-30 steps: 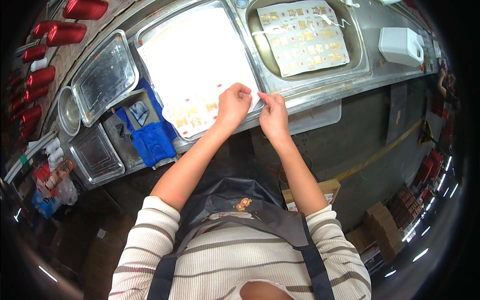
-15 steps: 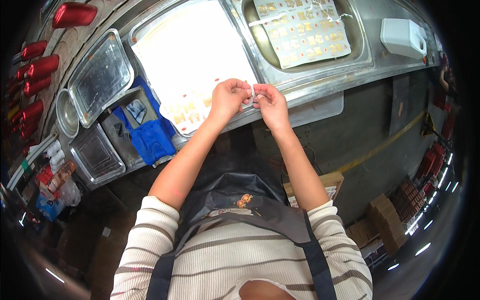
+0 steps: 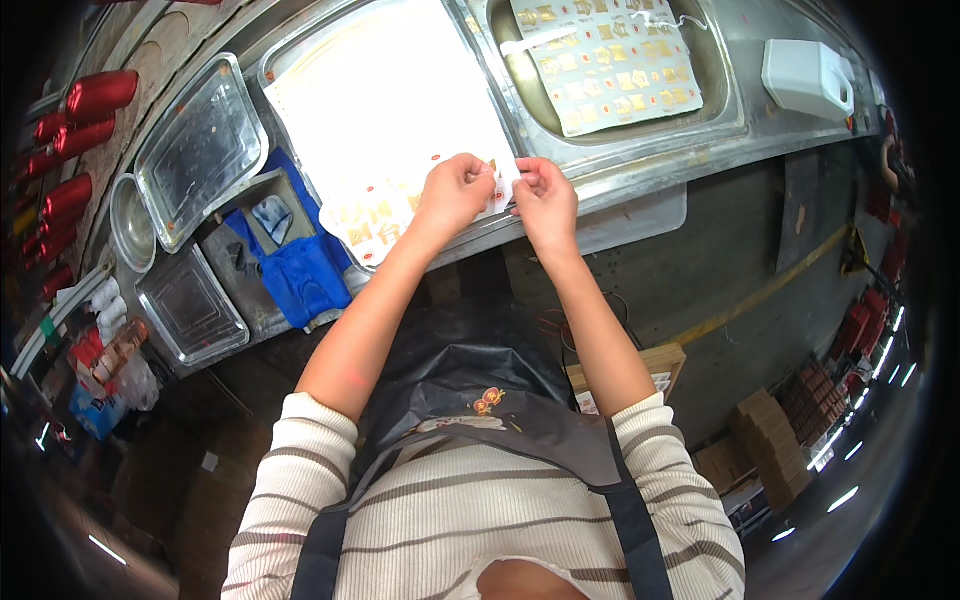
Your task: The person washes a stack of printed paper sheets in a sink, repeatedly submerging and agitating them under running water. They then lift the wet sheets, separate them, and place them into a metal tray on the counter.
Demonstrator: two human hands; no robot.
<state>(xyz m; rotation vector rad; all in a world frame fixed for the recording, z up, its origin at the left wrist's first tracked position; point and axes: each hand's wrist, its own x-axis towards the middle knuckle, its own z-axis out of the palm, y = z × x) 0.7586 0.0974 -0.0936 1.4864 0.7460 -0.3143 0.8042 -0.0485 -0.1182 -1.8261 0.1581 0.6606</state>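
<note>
A stack of white printed sheets (image 3: 385,120) with gold figures and small red marks lies in a metal tray; its middle is washed out by glare. Over its near right corner, my left hand (image 3: 456,195) is closed, fingertips pinched together; whether paper is between them is hidden. Close beside it, my right hand (image 3: 548,205) pinches the sheet's right edge between thumb and forefinger. Farther right, another printed sheet (image 3: 610,75) rests across a metal basin (image 3: 525,90), with white strips (image 3: 540,41) lying on it.
A white plastic jug (image 3: 800,78) stands at the right end of the metal counter (image 3: 640,165). To the left are a metal tray (image 3: 195,150), a clear lid (image 3: 195,310) and a blue cloth (image 3: 300,285) by a grey bin. Several red cans (image 3: 100,95) line the far left.
The upright white edge between my fingertips now lies flatter, and the printed corner shows. My hands have parted slightly. The red cans have shifted toward the lower left.
</note>
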